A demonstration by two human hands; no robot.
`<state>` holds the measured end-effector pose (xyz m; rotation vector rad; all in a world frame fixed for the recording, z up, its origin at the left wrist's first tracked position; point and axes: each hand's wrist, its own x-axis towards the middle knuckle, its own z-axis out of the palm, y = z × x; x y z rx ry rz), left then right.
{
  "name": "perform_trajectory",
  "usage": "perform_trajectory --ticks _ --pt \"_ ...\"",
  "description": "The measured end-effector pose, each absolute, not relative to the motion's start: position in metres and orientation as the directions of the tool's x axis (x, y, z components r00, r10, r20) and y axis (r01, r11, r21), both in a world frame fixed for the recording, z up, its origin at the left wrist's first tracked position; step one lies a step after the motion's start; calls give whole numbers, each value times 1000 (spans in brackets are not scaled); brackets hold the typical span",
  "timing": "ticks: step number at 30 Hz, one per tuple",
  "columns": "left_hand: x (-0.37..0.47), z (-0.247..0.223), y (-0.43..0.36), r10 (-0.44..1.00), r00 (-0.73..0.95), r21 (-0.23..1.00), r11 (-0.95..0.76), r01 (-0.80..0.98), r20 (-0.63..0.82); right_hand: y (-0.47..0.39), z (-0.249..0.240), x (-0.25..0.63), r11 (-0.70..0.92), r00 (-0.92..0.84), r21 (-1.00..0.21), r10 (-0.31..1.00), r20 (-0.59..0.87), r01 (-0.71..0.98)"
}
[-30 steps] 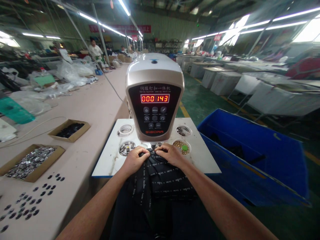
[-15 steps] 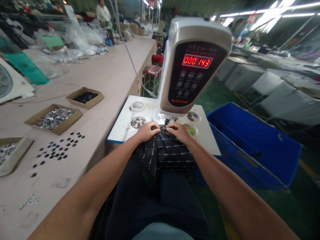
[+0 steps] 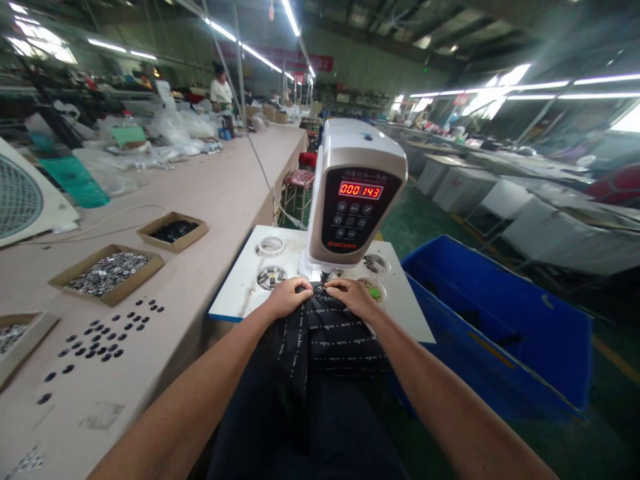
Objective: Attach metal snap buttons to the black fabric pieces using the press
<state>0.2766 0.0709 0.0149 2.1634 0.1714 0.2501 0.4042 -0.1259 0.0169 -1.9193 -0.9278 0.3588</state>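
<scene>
Black cloth [image 3: 335,337] with rows of white lettering hangs over the front edge of a white machine table [image 3: 240,293] and down over my lap. My left hand [image 3: 290,297] pinches its top edge on the left. On the right, my right hand [image 3: 353,297] grips the same edge between thumb and fingers, a small gap from the left. A small shiny piece shows between the fingertips, too small to name. Right behind them stands a grey and white machine [image 3: 360,200] with a red display reading 000143; its lower working part is mostly hidden.
Left, a long table [image 3: 215,193] holds boxes of metal pieces [image 3: 107,273] and black pieces [image 3: 174,231], loose black discs [image 3: 105,337] and a fan [image 3: 25,193]. A blue bin [image 3: 500,320] stands right. A person [image 3: 221,90] is far back.
The view has tilted upward, so the machine and hands appear lower and more of the ceiling shows. Both hands keep their grip on the cloth at the machine; the display is unchanged.
</scene>
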Motion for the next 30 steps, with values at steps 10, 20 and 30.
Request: perform_trajectory --ticks 10,20,30 --pt "276 16 68 207 972 816 -577 30 111 -128 18 405 -271 665 -858 739 104 436" --pt "276 19 68 203 973 813 -582 30 109 -129 20 404 -266 674 -861 730 113 433" --pt "274 22 66 219 972 807 -588 61 86 -128 21 404 -243 680 -894 728 88 376"
